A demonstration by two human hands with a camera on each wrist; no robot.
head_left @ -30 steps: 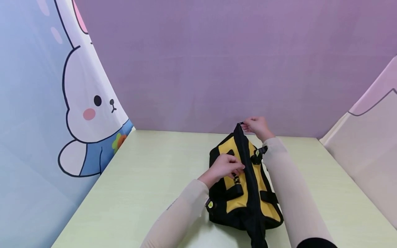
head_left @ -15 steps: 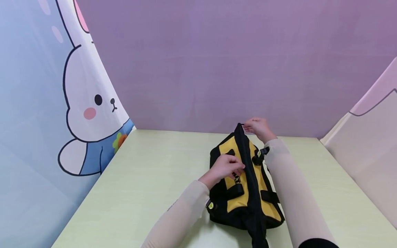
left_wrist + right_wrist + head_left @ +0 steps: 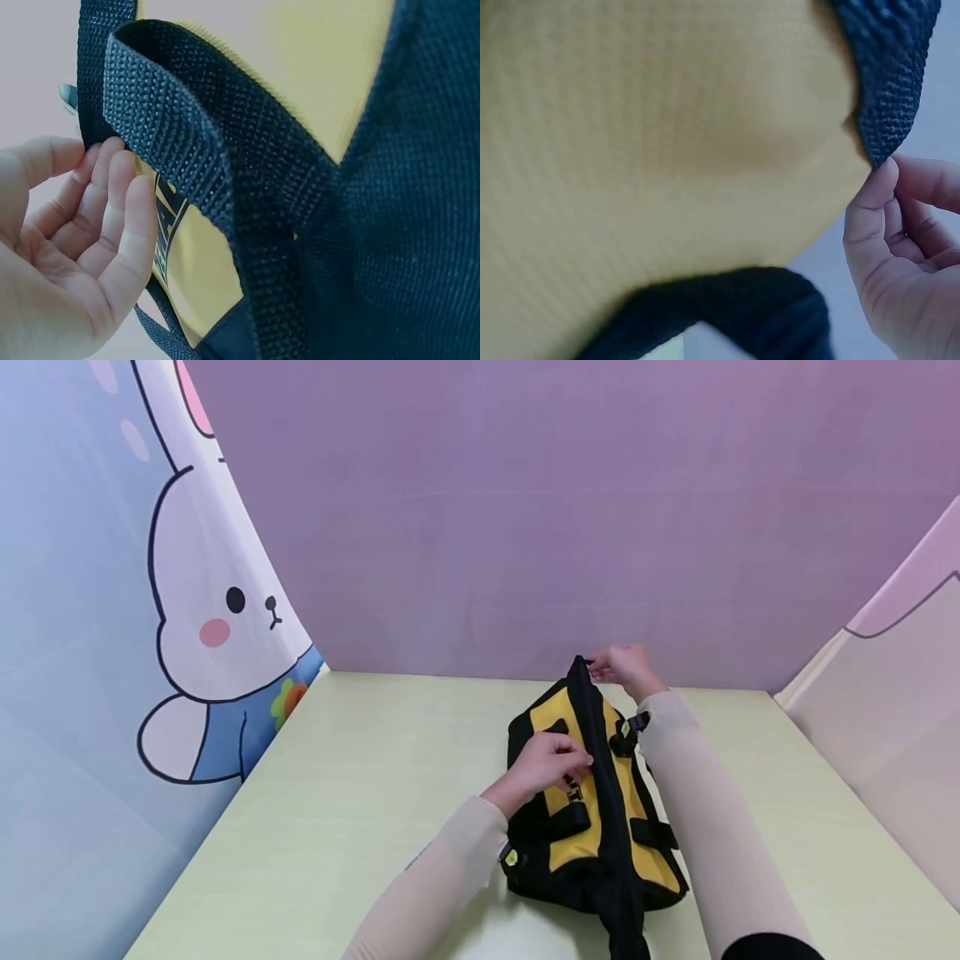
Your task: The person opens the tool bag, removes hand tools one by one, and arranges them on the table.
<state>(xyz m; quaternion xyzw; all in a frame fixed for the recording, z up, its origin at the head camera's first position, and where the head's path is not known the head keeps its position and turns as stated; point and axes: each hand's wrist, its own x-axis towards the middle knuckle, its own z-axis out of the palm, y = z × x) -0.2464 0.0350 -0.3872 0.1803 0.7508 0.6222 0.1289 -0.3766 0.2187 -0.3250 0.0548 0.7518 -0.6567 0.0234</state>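
Observation:
A black and yellow fabric bag (image 3: 611, 793) stands on the table, its long black top strip running away from the person. My left hand (image 3: 543, 764) is at the middle of that strip, pinching its dark edge between thumb and fingers. In the left wrist view a black webbing handle (image 3: 169, 120) loops up close beside those fingertips. At the bag's far upper end, my right hand (image 3: 624, 670) pinches the black tip with thumb and forefinger. The right wrist view shows this pinch at the point of the black textured trim (image 3: 892, 97), next to the yellow side panel (image 3: 675, 142).
The bag rests on a pale green table (image 3: 390, 793), with a purple backdrop (image 3: 525, 527) along its far edge. A rabbit-print cloth (image 3: 210, 568) hangs at left, a pale panel (image 3: 892, 693) at right. Dark buckles (image 3: 626, 737) sit near the right sleeve.

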